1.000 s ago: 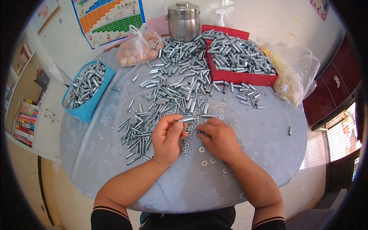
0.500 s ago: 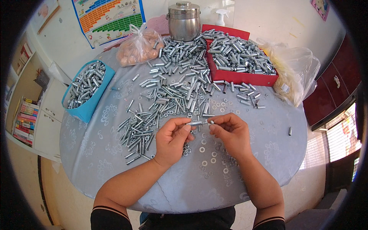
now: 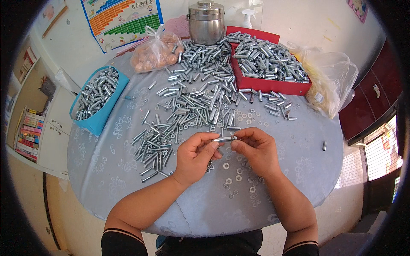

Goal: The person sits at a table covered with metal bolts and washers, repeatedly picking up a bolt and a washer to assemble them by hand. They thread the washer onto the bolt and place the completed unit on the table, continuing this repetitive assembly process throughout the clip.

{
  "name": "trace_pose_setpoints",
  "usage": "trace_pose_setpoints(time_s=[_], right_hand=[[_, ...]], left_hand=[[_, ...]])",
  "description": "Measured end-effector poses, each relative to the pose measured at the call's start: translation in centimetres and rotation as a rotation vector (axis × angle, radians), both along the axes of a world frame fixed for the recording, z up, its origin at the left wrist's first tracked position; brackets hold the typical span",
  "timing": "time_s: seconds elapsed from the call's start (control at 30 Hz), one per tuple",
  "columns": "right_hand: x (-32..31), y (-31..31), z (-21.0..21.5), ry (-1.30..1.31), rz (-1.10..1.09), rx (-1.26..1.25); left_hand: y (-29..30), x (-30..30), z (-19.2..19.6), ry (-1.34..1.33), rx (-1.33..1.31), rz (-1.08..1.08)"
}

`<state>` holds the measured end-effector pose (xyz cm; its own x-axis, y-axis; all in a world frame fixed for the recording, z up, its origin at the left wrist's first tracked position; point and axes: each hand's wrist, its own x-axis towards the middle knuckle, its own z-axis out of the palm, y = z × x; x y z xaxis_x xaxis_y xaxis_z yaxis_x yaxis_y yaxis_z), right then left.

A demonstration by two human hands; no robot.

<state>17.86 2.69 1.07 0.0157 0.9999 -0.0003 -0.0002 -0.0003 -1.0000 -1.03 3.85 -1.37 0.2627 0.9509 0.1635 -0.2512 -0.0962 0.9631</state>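
My left hand point(image 3: 192, 158) is closed, with a silver expansion bolt point(image 3: 223, 139) pinched level between thumb and fingers. My right hand point(image 3: 258, 150) is closed too, its thumb and fingertips gripping a small metal piece point(image 3: 234, 138) against the bolt's right end. Whether that piece is a nut or a washer cannot be made out. Beyond my left hand spreads a heap of loose bolts point(image 3: 196, 110) and metal sleeves. Flat washers point(image 3: 226, 166) lie scattered on the grey tablecloth point(image 3: 141, 209), below and between my hands.
A blue bin point(image 3: 96, 123) full of metal sleeves stands at the left edge. At the back are a tied bag of brownish lumps point(image 3: 153, 55), a steel pot point(image 3: 206, 23) and a red box point(image 3: 273, 86) heaped with sleeves. A clear plastic bag point(image 3: 331, 85) sits right; one sleeve point(image 3: 324, 146) lies apart.
My right hand has moved slightly left, bringing the small metal piece from just off the bolt's end to contact with it. My left hand keeps its hold on the bolt.
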Motion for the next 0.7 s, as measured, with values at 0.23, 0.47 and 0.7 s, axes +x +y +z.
trace_pose_setpoints(time_s=[0.23, 0.47, 0.7], right_hand=[[0.7, 0.2, -0.1, -0.038, 0.073, -0.009], [1.3, 0.1, 0.1, -0.027, 0.062, -0.126], [1.2, -0.1, 0.3, -0.116, 0.124, 0.064]], left_hand=[[-0.1, -0.1, 0.1, 0.011, -0.018, -0.049], [0.0, 0.0, 0.3, 0.004, 0.001, -0.084], [0.0, -0.1, 0.1, -0.004, -0.006, -0.072]])
